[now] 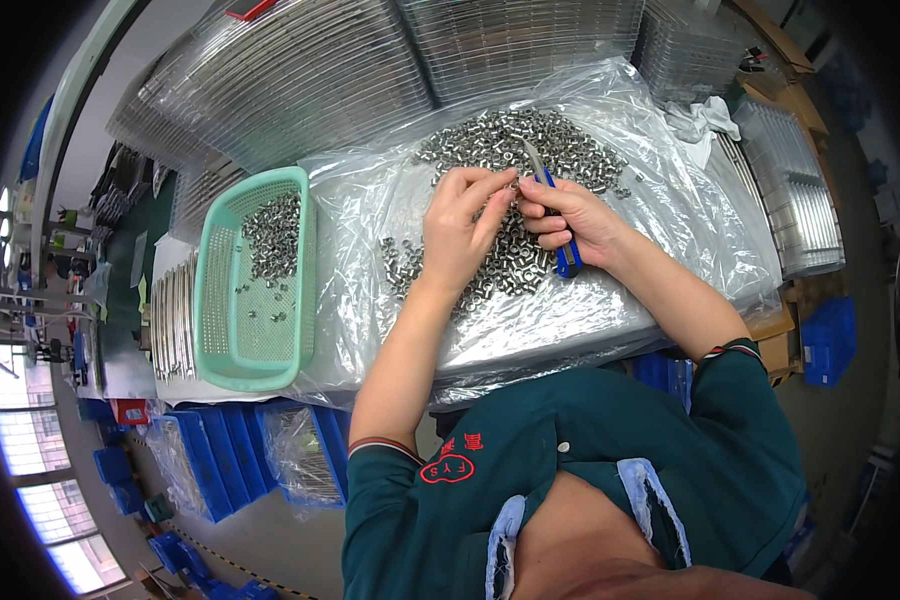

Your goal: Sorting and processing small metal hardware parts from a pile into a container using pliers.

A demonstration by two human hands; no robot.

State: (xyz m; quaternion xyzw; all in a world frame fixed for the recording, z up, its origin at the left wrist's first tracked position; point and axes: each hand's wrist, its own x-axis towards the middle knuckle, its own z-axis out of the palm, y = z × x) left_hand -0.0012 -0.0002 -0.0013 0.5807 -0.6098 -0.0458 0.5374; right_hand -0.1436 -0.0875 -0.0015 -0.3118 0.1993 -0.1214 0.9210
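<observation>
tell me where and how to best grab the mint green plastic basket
Probably by the rims of both long sides of the basket, from above: metal strips crowd its left wall, leaving little room to come in sideways. Hold a bit beyond the middle, since the small metal parts inside are heaped toward the far end and likely shift the weight there.

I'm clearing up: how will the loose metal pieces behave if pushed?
The metal pieces would probably roll, looking small and rounded. They may slide, lying on a glossy plastic sheet, and likely scatter, since they're loosely heaped.
</observation>
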